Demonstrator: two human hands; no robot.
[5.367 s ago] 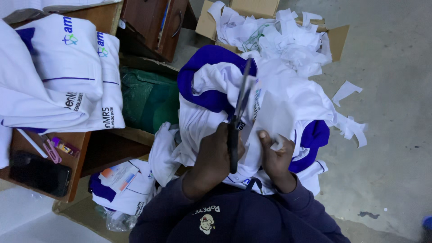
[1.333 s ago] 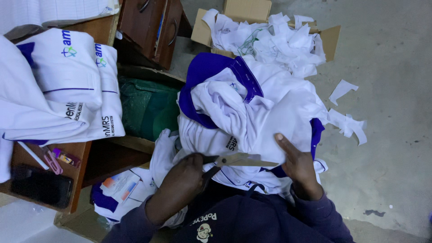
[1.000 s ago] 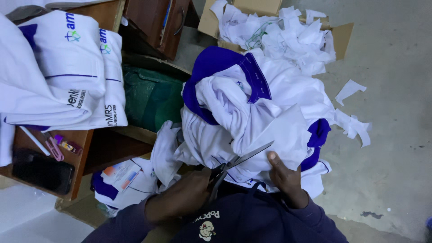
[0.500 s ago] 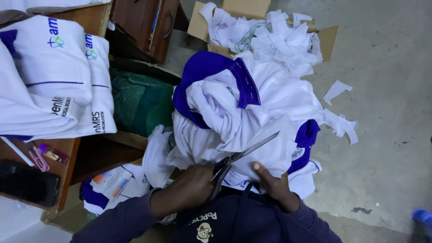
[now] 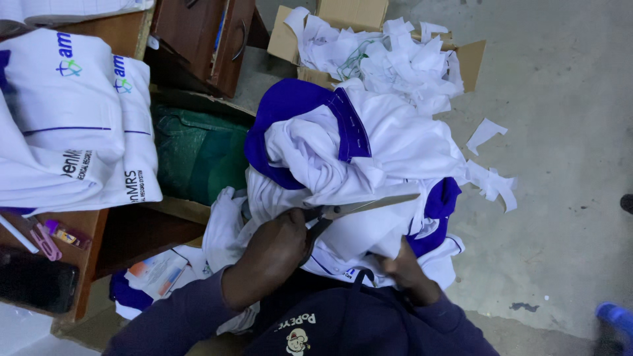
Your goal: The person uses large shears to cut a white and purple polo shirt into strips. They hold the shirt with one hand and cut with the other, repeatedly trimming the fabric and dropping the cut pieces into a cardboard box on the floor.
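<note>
From the head view, much is covered. The person's own dark cap fills the bottom edge and hides the lap and both forearms near the body. The right hand point(image 5: 403, 271) is half tucked under the pile of white and blue garments point(image 5: 369, 155), so its fingers are buried in cloth; whether that grip is closed on the fabric or only pressing it cannot be told. The handles of the scissors point(image 5: 349, 211) are lost inside the left hand point(image 5: 273, 247), and the lower blade is mostly hidden behind cloth.

The left hand comes up from the lower left in a dark blue sleeve, fingers curled shut around the scissor handles, knuckles turned up. The upper blade runs out to the right, nearly level, lying across the white fabric at the front of the pile. The right hand sits just below and right of the blade tip, against the garment's lower edge.

The pile rests in front of the person, over a grey concrete floor point(image 5: 560, 132). Behind it a cardboard box point(image 5: 469, 60) holds white fabric scraps point(image 5: 395, 56), and a few scraps lie loose on the floor beside it. To the left a wooden desk point(image 5: 86, 250) carries folded white shirts point(image 5: 72, 125), cut off by the frame, a dark phone point(image 5: 33, 283) and pink clips point(image 5: 46, 242). A green bag point(image 5: 198, 155) sits between desk and pile.
</note>
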